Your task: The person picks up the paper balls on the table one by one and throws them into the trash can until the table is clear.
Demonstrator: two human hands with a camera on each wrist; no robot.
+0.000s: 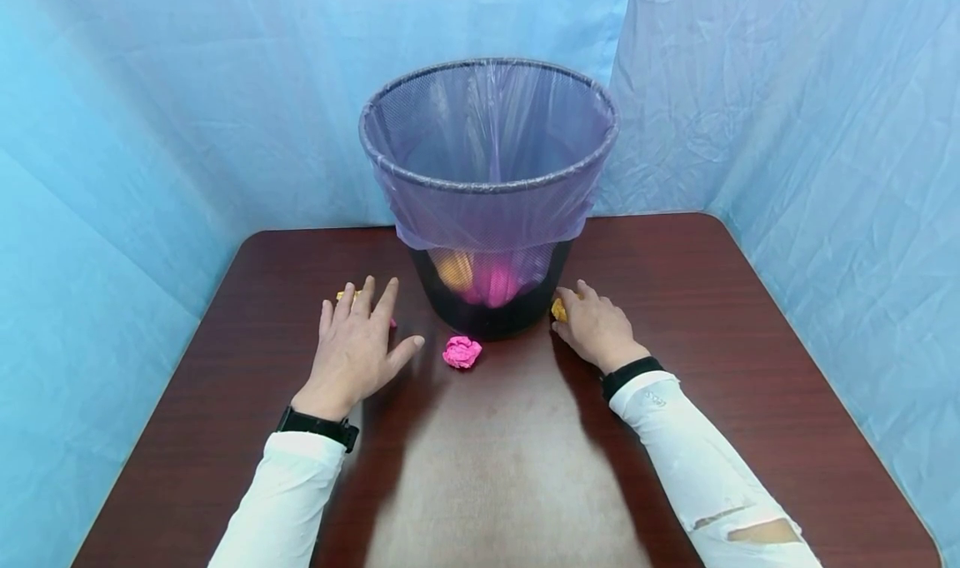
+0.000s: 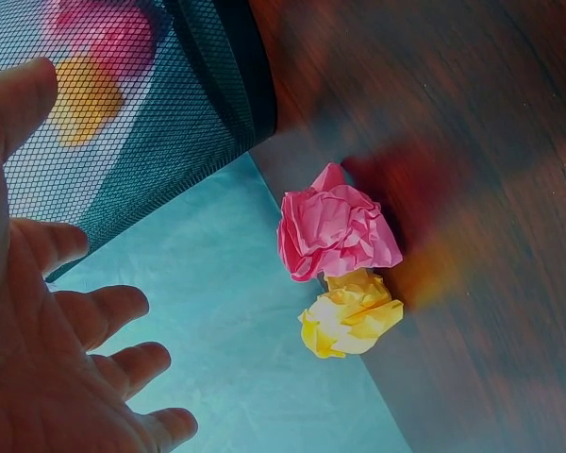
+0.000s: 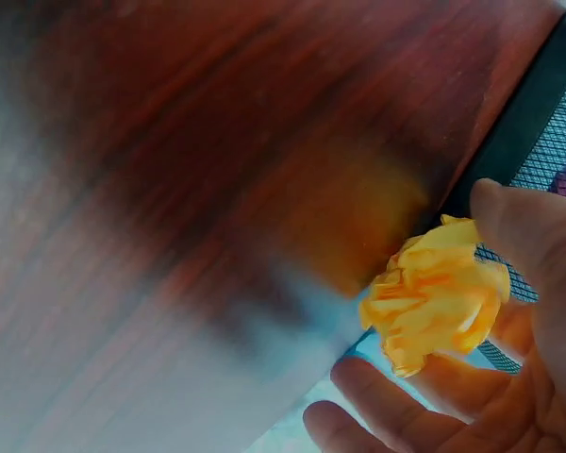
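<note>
My left hand hovers with fingers spread and straight over the table's left side, holding nothing. Beneath its fingers, a crumpled pink paper ball and a yellow paper ball lie side by side, mostly hidden in the head view. At the bin's right base, my right hand has thumb and fingers around another yellow paper ball, low at the tabletop. Between the hands, a pink paper ball lies in front of the mesh bin.
The black mesh bin has a translucent purple liner folded over its rim. Yellow and pink balls show through its mesh. A dark wooden table carries everything. Blue cloth hangs behind and at both sides.
</note>
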